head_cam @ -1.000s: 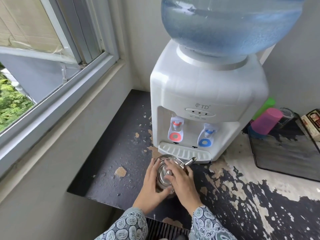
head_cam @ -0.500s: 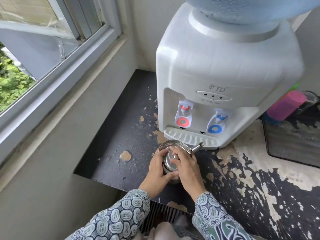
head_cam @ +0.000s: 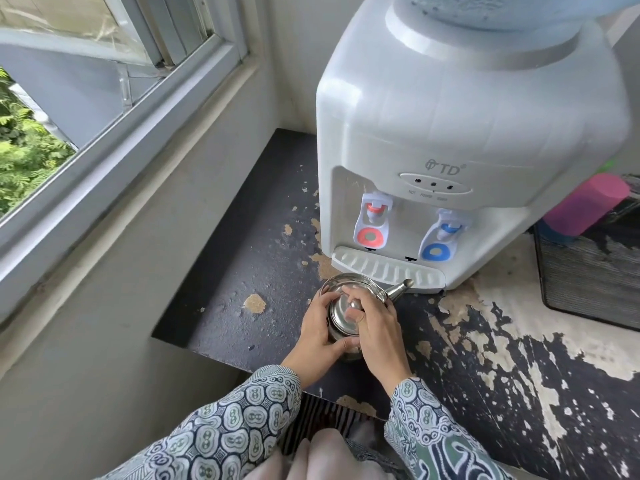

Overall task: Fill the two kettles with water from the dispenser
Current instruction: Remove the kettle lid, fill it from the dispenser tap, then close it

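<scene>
White plastic countertop water dispenser (head_cam: 460, 140) stands on the peeling black counter (head_cam: 242, 271). Small round steel kettle (head_cam: 341, 318) sits just before its drip tray (head_cam: 388, 270), spout pointing right. Left hand (head_cam: 320, 327) grips the body; right hand (head_cam: 375, 327) pinches the lid knob. Lid removal appears in progress; next, place the kettle under a tap.

A home corner: tabletop water dispenser (head_cam: 467, 140) beside a window (head_cam: 104, 81)
</scene>
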### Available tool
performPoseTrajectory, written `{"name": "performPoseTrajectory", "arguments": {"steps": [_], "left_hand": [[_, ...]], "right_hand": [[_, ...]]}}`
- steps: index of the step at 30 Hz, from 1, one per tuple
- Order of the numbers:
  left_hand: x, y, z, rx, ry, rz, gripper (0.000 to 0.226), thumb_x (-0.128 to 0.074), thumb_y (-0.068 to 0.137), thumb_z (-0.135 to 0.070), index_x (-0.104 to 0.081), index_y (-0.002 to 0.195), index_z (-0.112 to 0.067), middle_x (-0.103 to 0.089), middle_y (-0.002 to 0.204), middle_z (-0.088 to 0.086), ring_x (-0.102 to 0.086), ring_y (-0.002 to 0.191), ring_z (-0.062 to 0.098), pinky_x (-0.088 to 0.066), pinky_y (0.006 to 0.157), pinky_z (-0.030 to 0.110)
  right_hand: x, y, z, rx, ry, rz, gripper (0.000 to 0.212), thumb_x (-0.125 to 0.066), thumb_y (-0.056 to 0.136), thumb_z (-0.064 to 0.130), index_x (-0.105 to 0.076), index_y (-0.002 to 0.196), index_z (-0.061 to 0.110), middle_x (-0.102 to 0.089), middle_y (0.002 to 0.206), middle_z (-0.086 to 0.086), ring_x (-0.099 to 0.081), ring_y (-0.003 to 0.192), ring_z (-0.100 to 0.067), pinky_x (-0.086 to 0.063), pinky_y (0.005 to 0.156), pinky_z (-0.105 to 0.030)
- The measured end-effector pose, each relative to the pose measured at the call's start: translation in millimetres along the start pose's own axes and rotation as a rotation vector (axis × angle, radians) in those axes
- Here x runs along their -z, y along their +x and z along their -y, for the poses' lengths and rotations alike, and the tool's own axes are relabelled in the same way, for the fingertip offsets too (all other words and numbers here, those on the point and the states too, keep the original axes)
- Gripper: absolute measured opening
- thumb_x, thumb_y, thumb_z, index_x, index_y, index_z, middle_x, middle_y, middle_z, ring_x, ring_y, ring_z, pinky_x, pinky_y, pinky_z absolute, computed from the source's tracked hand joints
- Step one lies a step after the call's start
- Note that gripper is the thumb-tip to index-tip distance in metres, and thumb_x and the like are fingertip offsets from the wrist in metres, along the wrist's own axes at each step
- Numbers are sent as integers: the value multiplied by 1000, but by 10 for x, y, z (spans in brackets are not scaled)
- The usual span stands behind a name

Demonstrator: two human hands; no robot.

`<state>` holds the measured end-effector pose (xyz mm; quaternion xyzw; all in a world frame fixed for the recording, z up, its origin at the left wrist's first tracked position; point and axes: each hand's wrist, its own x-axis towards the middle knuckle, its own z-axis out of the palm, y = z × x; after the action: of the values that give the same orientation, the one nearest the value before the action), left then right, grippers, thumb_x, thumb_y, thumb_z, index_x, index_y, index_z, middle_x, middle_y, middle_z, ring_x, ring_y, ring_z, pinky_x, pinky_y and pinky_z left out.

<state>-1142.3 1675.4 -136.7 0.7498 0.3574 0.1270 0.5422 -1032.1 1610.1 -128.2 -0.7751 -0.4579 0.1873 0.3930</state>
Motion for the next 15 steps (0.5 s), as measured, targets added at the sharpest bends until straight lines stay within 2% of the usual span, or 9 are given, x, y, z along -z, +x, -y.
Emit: {"name": "performPoseTrajectory", "arguments": {"steps": [4,7,9,10,11,13,15], "left_hand": [[-8,-13,-36,-15,-31,-18,72,-69,67,-40,-24,123,-37,-27,129,-25,-30,131,8,-24,116,40],[0,-9,-52,-19,-48,-18,69,-70,67,-37,-25,118,-43,-30,128,-25,-33,130,10,-26,115,37],[0,-13,-54,-15,-61,-28,70,-73,66,-31,-27,119,-40,-38,128,-13,-38,127,13,-29,113,39],[-9,-21,-48,-13,-65,-37,71,-75,67,-26,-29,120,-37,-41,128,-7,-40,125,15,-31,112,41],[-16,-20,-34,-11,-62,-46,71,-76,68,-21,-31,120,-36,-42,127,-4,-42,124,16,-33,111,41],[-9,-4,-19,-25,-49,-67,71,-78,68,-15,-32,114,-42,-42,121,-10,-43,120,14,-35,109,34],[12,25,-17,-36,-41,-62,70,-81,65,-15,-33,107,-45,-42,117,-11,-44,117,12,-35,103,20]], "right_hand": [[12,16,50,-22,42,-3,24,-47,91,9,-56,109,21,-61,112,13,-50,95,4,-25,103,-30],[12,28,64,-50,41,-2,19,-46,92,13,-57,104,22,-59,107,17,-49,92,3,-32,98,-30],[47,69,89,-135,175,-74,16,-41,95,22,-56,92,22,-65,96,11,-59,83,-9,-47,79,-31],[64,95,85,-166,234,-119,19,-38,96,24,-55,87,21,-65,86,9,-61,76,-15,-49,66,-29],[80,116,76,-172,254,-143,21,-37,97,24,-54,85,19,-64,81,8,-61,72,-17,-48,61,-28],[100,129,45,-129,232,-123,20,-38,97,22,-54,87,14,-63,82,9,-61,74,-11,-46,65,-24],[115,127,15,-102,262,-83,19,-39,97,22,-53,89,13,-63,84,14,-60,76,2,-44,66,-13]]}}
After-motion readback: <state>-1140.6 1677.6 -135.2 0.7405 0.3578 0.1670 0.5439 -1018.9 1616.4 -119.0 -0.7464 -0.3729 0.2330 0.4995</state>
